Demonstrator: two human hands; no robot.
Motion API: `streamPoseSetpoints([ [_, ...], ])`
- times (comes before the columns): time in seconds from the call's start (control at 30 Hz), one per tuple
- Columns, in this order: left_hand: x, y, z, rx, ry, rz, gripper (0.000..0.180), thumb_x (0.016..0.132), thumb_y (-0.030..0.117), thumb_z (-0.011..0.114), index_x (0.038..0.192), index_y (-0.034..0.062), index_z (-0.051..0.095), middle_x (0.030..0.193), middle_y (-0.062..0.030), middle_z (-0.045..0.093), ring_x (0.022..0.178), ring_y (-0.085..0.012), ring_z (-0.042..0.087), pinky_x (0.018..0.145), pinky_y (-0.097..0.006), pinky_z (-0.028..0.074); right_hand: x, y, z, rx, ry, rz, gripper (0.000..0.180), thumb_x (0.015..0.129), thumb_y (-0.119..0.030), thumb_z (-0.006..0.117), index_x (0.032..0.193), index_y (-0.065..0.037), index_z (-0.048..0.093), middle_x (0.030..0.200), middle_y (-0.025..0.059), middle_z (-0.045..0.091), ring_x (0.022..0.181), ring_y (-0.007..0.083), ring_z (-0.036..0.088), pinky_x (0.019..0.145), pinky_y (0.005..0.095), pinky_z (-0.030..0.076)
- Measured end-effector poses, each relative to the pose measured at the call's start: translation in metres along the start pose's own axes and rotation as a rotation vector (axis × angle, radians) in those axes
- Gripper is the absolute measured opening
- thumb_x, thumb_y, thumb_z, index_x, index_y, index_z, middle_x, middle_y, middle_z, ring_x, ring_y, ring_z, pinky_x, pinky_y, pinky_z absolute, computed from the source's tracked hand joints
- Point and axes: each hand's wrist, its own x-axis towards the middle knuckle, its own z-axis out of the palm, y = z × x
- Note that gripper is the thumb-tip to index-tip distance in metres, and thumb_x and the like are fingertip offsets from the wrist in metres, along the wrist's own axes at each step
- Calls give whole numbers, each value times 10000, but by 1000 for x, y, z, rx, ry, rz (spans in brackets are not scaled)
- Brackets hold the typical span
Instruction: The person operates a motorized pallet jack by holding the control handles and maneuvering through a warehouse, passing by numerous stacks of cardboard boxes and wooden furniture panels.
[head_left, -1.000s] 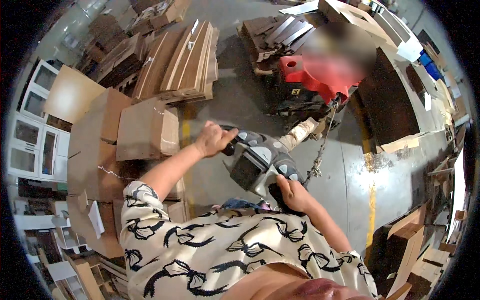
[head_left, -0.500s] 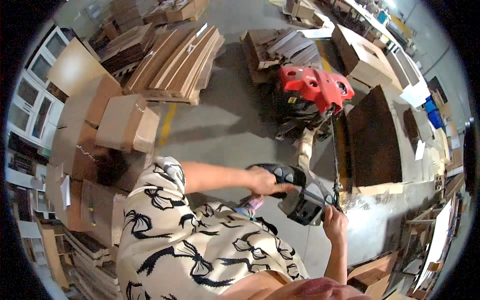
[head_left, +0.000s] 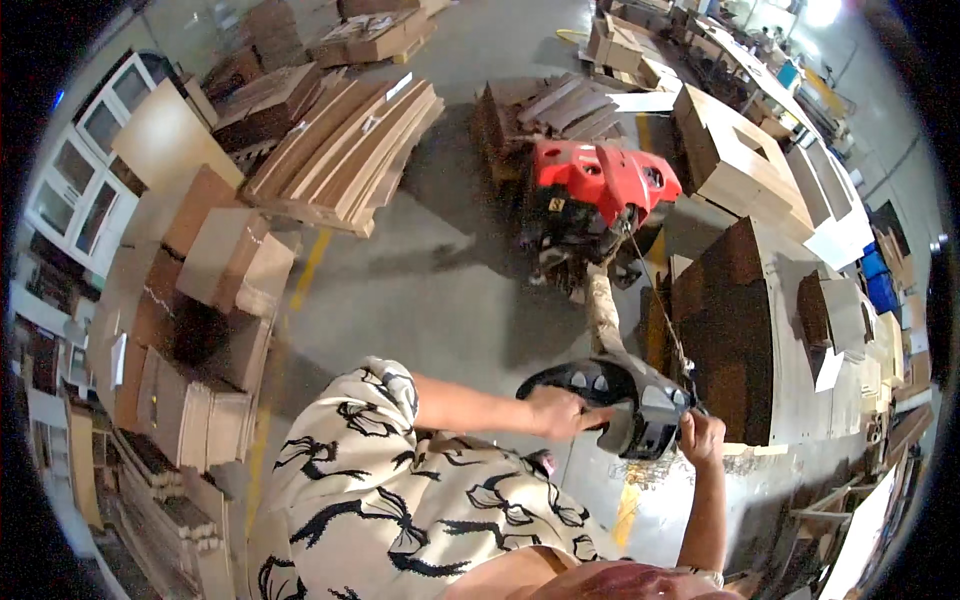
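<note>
Nearest, the person's patterned sleeve fills the lower middle, and both bare arms reach forward to the black loop-shaped tiller head (head_left: 625, 405) of a pallet truck. The left hand (head_left: 557, 412) wraps the near-left side of the loop, fingers curled closed around the grip with the forefinger stretched toward the centre controls; the right hand (head_left: 700, 436) closes round the right side of the loop, fingers folded over its edge. This reads as the steering step, the truck being guided by its handle across the grey concrete floor (head_left: 420, 290). The next move seems to call for a steady two-handed hold and a careful swing, since a dark brown panel stack (head_left: 725, 340) stands just beside the handle on the right. From the head a worn, pale tiller shaft (head_left: 603, 310) slopes away to the red truck body (head_left: 598, 180), which sits farther off in the middle, beside a far-left fan of tan boards (head_left: 345, 150).
</note>
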Motion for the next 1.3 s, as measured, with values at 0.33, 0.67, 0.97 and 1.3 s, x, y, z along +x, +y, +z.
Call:
streamPoseSetpoints([
  [0.33, 14, -33, -26, -121, 194, -149, 711, 873, 639, 270, 741, 66, 670, 654, -170, 618, 668, -340, 622, 606, -419, 480, 84, -6, 20, -15, -111, -40, 405, 870, -393, 495, 693, -59, 641, 594, 181, 569, 564, 383, 564, 499, 405, 447],
  [0.67, -22, -31, -49, -120, 224, -210, 620, 886, 583, 328, 742, 87, 671, 606, -145, 604, 633, -326, 618, 606, -427, 467, 98, -35, 18, -10, -94, -100, 452, 855, -420, 495, 597, -63, 596, 542, 163, 546, 526, 374, 552, 476, 403, 436],
  [0.97, -27, -6, -41, -155, 92, -219, 554, 883, 602, 273, 1066, 246, 656, 728, -176, 638, 718, -349, 627, 659, -445, 494, 82, -23, 4, 17, -164, -97, 439, 862, -387, 507, 567, -61, 516, 513, 159, 499, 489, 372, 513, 438, 405, 398],
  [1.3, -36, -3, -44, -155, 86, -224, 605, 855, 663, 266, 1075, 251, 651, 753, -161, 645, 746, -336, 629, 696, -416, 498, 81, -38, -7, 35, -101, -160, 474, 863, -398, 487, 541, -50, 511, 507, 167, 497, 488, 369, 520, 447, 403, 403],
])
